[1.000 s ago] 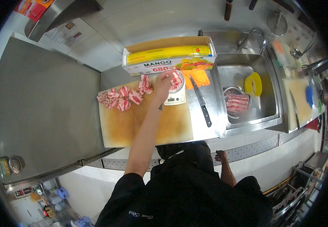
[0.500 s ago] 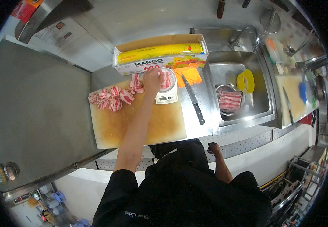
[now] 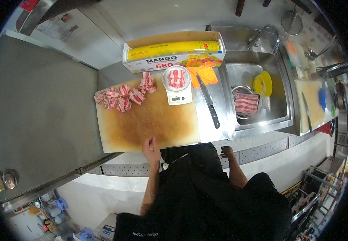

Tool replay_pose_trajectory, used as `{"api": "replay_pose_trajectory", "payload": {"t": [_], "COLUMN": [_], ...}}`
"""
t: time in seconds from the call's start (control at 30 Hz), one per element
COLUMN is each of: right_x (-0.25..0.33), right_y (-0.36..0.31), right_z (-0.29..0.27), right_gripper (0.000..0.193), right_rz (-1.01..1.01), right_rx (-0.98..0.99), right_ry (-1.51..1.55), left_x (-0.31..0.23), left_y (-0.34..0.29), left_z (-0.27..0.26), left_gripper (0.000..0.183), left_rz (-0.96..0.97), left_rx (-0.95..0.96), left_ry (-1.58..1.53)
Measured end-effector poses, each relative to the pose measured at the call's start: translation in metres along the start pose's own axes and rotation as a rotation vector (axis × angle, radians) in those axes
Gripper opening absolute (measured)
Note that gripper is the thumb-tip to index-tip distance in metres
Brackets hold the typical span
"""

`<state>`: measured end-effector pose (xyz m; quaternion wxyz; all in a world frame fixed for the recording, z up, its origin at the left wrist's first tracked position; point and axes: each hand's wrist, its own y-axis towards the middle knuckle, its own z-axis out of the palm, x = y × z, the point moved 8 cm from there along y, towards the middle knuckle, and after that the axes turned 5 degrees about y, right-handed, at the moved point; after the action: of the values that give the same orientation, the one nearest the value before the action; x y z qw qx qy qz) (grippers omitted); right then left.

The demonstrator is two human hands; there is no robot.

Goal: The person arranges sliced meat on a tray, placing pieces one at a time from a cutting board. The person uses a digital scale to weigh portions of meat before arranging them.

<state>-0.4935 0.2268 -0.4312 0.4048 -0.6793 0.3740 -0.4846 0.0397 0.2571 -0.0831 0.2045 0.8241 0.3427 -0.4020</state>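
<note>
My left hand (image 3: 151,150) is over the near edge of a worn cutting board (image 3: 158,124), its fingers loosely bent and holding nothing. My right hand (image 3: 227,152) hangs low by the counter front with half-curled fingers, and no object shows in it. Toward the back of the board stands a white kitchen scale (image 3: 183,99) with a round pan, on which lie sliced pieces of streaky pork (image 3: 177,79). Left of the scale sits one bundle of pork slices (image 3: 147,82); several more pork bundles (image 3: 117,98) cluster at the board's far left corner.
A box (image 3: 174,61) with a yellow roll of film stands behind the board. Right of the scale lie an orange cloth (image 3: 204,75) and a black-handled knife (image 3: 212,108). The sink (image 3: 244,59) holds a pork slab (image 3: 246,103) in a bowl and a yellow ring-shaped item (image 3: 263,84).
My left hand has left the pork on the scale and come back to the board's near edge. The scale's pan is now uncovered. My right hand has hardly moved.
</note>
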Motion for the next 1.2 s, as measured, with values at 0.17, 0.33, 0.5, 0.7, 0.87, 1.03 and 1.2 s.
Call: {"api": "replay_pose_trajectory", "payload": {"t": [0.17, 0.33, 0.5, 0.7, 0.87, 1.03, 1.2], "right_x": [0.022, 0.045, 0.088, 0.131, 0.275, 0.451, 0.543], "right_y": [0.001, -0.017, -0.033, -0.123, -0.235, -0.34, -0.351], "right_z": [0.0, 0.01, 0.002, -0.003, 0.009, 0.102, 0.19], "right_gripper": [0.033, 0.033, 0.037, 0.032, 0.032, 0.032, 0.036], "right_rz": [0.009, -0.046, -0.163, 0.007, -0.329, -1.2, -1.471], "right_rx": [0.07, 0.112, 0.101, 0.204, 0.226, 0.093, 0.084], "right_ry": [-0.068, -0.149, -0.388, -1.109, -0.892, -0.646, -0.697], "left_x": [0.2, 0.331, 0.361, 0.355, 0.33, 0.38, 0.368], "left_y": [-0.195, -0.345, -0.326, -0.189, -0.157, -0.191, -0.231], "left_z": [-0.064, -0.09, -0.034, -0.011, -0.008, -0.013, -0.012], "left_gripper": [0.023, 0.042, 0.049, 0.041, 0.039, 0.029, 0.029], "left_rz": [-0.333, -0.952, -0.905, -0.688, -0.717, -0.437, -0.521], "left_rx": [0.138, 0.636, 0.604, 0.153, 0.154, 0.284, 0.409], "left_ry": [0.623, 0.694, 0.56, 0.358, 0.374, 0.646, 0.718]}}
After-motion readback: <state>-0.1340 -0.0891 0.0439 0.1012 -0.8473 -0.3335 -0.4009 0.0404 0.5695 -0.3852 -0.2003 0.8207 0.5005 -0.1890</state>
